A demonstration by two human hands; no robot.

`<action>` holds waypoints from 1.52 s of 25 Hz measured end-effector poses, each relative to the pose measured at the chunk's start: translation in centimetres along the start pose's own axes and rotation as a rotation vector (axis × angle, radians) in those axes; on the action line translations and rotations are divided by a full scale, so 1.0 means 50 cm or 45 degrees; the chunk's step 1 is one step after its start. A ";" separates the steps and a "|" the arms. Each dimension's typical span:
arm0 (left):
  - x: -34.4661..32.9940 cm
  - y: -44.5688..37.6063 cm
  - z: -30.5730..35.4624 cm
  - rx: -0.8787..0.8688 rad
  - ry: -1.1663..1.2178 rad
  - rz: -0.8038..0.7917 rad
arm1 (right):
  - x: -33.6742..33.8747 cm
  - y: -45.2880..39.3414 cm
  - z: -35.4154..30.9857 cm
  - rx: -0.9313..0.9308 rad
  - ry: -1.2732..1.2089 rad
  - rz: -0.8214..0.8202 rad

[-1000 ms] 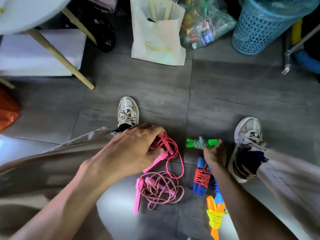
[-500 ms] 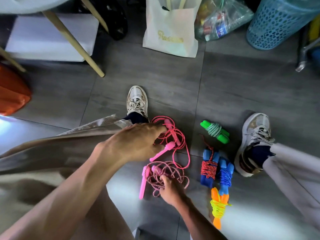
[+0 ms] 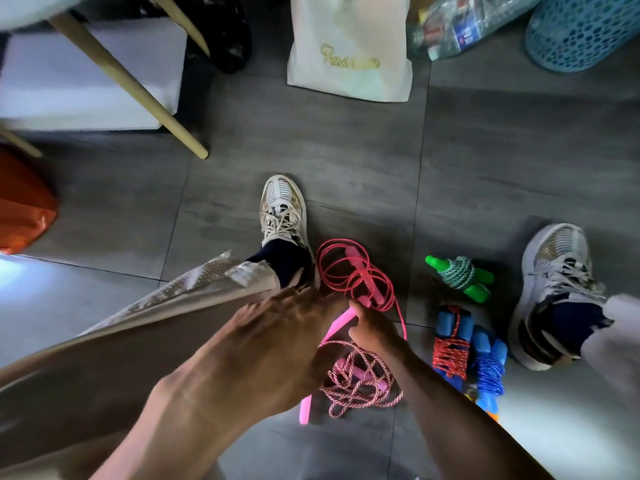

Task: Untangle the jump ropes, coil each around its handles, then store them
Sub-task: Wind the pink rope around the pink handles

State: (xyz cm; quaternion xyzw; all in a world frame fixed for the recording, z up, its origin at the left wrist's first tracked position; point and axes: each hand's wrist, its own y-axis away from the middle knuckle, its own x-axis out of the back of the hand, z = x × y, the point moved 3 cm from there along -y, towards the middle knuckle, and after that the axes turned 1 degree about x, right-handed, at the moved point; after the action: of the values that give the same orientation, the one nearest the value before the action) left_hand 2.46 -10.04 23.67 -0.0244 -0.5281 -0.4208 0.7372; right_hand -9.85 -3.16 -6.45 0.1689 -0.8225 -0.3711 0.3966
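A thin pink jump rope (image 3: 353,268) lies in loose loops on the floor between my feet. My left hand (image 3: 277,341) reaches over it, fingers curled down at its near end, where a pink handle (image 3: 334,325) sticks out. My right hand (image 3: 374,329) meets it there, thumb and fingers pinching the same handle and cord. Just below lies a tangled pink-and-white speckled rope (image 3: 360,386) with pink handles. To the right lie coiled ropes: a green one (image 3: 457,271), a red cord on blue handles (image 3: 450,351), and a blue one (image 3: 488,372).
A white tote bag (image 3: 349,46) stands at the back, with a plastic bag of items (image 3: 460,22) and a teal perforated basket (image 3: 581,29) to its right. Wooden table legs (image 3: 128,81) and a white box (image 3: 90,74) are at the back left, an orange bag (image 3: 20,202) at the left edge.
My right hand left the green coil, crossed over the speckled rope and came up to the pink rope's handle beside my left hand. The view shifted downward.
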 end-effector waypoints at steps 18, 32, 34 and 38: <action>0.129 -0.059 0.195 0.214 0.336 0.479 | 0.541 0.496 -0.236 0.825 -0.874 0.967; 0.249 -0.052 0.283 -0.252 1.687 1.006 | 0.631 0.543 -0.213 0.647 -0.473 0.078; 0.266 -0.051 0.274 -0.314 1.993 0.955 | 0.615 0.549 -0.217 0.629 -0.374 -0.056; 0.251 -0.065 0.251 -0.070 1.945 0.815 | 0.622 0.568 -0.212 0.670 -0.458 0.055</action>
State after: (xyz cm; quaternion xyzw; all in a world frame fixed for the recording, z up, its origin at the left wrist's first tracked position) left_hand -8.05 -13.58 37.91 0.1012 0.1611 -0.1042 0.9762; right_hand -20.69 -7.06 35.42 0.1798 -0.9506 -0.1611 0.1953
